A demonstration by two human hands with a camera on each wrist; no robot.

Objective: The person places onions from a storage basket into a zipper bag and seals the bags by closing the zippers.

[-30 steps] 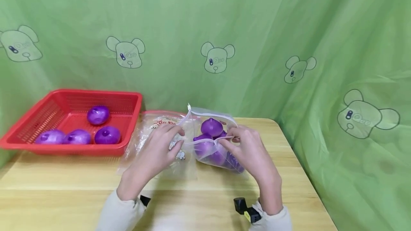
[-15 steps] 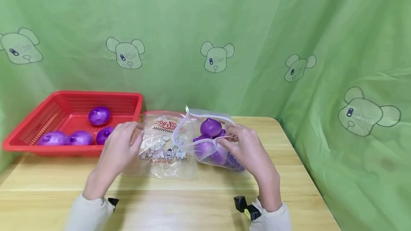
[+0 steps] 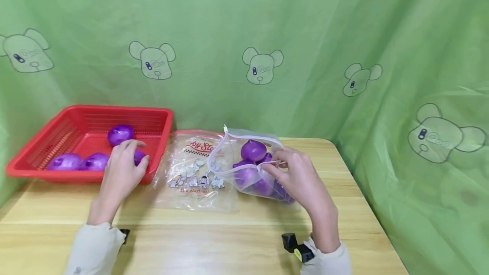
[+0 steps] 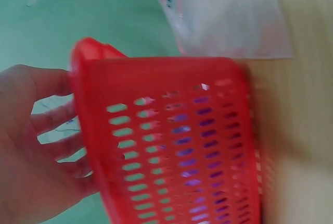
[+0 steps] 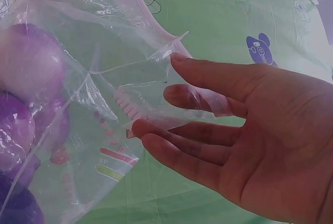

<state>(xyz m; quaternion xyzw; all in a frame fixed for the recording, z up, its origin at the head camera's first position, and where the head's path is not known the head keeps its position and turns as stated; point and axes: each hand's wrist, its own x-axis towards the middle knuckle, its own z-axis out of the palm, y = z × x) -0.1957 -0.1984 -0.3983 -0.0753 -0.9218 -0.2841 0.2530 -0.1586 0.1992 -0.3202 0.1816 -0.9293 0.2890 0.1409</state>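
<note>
My left hand (image 3: 124, 166) is over the front right of the red basket (image 3: 91, 109), fingers spread above a purple onion (image 3: 139, 157) that it partly hides. In the left wrist view the left hand (image 4: 31, 146) shows beyond the basket's rim (image 4: 86, 78), and no onion shows between its fingers. My right hand (image 3: 302, 177) pinches the edge of a clear zip bag (image 3: 219, 172), whose mouth gapes. Several purple onions lie inside, one (image 3: 253, 150) on top. In the right wrist view, the bag's film (image 5: 125, 52) stretches from the thumb and fingers.
More purple onions sit in the basket, including one at the back (image 3: 120, 135) and one at the left (image 3: 65, 162). A flat clear printed bag (image 3: 198, 200) lies between basket and zip bag. Green curtain (image 3: 214, 20) surrounds the wooden table (image 3: 198, 241).
My left hand has let go of the zip bag's rim and moved left, past the flat bag, into the basket's area. My right hand keeps its pinch on the zip bag.
</note>
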